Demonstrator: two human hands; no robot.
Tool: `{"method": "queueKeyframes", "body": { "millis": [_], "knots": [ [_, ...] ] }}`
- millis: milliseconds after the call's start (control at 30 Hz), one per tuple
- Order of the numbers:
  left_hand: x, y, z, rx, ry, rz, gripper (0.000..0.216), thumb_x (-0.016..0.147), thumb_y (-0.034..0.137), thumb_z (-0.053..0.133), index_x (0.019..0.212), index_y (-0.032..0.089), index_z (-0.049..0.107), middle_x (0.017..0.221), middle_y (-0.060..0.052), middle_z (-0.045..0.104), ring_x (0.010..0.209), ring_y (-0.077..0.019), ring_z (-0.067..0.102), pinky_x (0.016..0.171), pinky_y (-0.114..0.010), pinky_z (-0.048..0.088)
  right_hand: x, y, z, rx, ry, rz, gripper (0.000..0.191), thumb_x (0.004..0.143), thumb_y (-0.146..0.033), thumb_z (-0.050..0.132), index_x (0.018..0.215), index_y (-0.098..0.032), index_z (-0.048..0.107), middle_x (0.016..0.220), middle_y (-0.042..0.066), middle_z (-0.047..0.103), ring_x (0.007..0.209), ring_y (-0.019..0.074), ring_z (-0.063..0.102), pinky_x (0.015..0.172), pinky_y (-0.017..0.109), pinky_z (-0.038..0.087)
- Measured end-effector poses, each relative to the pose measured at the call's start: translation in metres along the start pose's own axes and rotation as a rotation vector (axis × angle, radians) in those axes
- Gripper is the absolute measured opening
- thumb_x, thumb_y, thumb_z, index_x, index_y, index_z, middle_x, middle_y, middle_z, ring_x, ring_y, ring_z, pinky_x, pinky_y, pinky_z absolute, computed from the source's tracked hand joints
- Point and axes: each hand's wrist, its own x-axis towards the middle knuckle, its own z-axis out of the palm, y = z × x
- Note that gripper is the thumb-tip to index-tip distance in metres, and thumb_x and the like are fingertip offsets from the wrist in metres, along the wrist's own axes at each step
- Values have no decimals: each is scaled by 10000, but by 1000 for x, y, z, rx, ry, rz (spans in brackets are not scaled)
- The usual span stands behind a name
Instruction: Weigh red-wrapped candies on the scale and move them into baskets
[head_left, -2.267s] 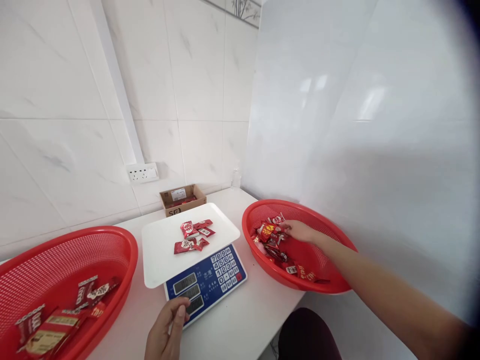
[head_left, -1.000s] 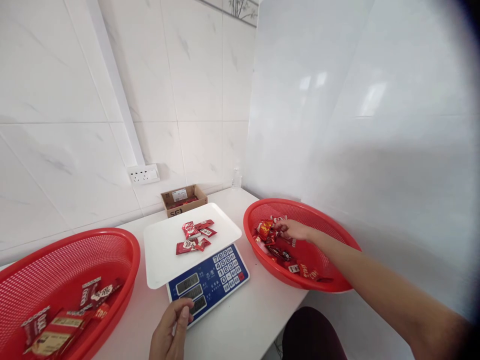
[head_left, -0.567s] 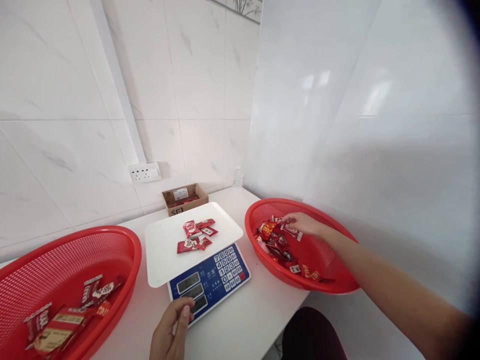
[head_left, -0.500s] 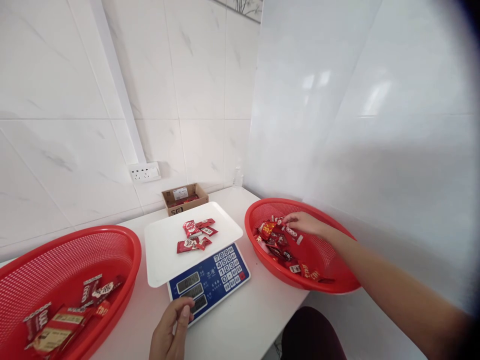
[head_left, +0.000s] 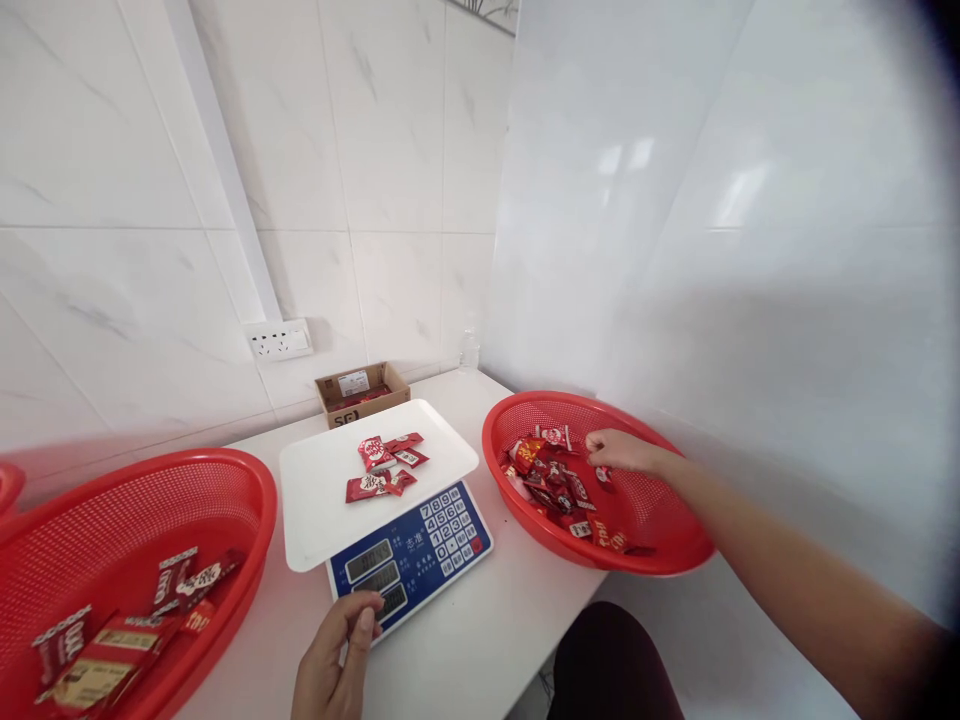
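Note:
My right hand (head_left: 619, 450) reaches into the red basket (head_left: 660, 545) on the right, fingers curled down on a small red packet at the pile's far side. Several red snack packets (head_left: 555, 480) lie in that basket. My left hand (head_left: 334, 660) rests at the front edge of the blue-faced scale (head_left: 412, 555), fingers curled, thumb and forefinger close together by the display. The scale's white tray (head_left: 322, 500) carries several red packets (head_left: 386, 465).
A second red basket (head_left: 225, 480) at the left holds several larger red packets (head_left: 127, 630). A small cardboard box (head_left: 360, 390) stands behind the scale against the tiled wall, under a wall socket (head_left: 279, 340). A white panel closes off the right side. The table edge runs near me.
My right hand has shifted from the pile's left part toward the basket's middle and far side, stirring the packets. My left hand has stayed at the scale's front.

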Motion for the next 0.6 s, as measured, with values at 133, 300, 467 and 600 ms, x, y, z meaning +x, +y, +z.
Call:
{"method": "queueKeyframes", "body": {
  "millis": [133,300,467,600],
  "knots": [
    [1,-3,-2,10,-3,6,407,715,594,522,787,209,632,675,-13,607,666,-179,592,621,-243,498,-10,-6,6,-107,-132,48,141,526,-144,588,589,-201,475,571,-35,522,563,133,512,518,238,352],
    [8,-11,-9,42,-123,2,415,703,591,540,806,203,644,712,-29,628,679,-186,611,617,-247,514,-32,-21,20,-201,-427,128,182,489,-225,685,654,-201,611,532,-3,580,496,183,562,476,285,402],
    [9,-17,-12,48,-152,-19,423,700,592,545,829,202,647,797,-42,657,706,-189,623,629,-248,522,-51,-29,38,-284,-433,193,657,501,-230,706,1140,-247,554,694,46,637,640,258,616,571,346,451],
    [9,-19,-12,39,-157,-22,419,709,582,542,845,198,640,808,-48,656,731,-194,623,643,-250,522,-50,-30,41,-322,-435,238,612,506,-123,671,1105,-204,571,590,14,601,578,237,606,534,322,450]
  ]
}}
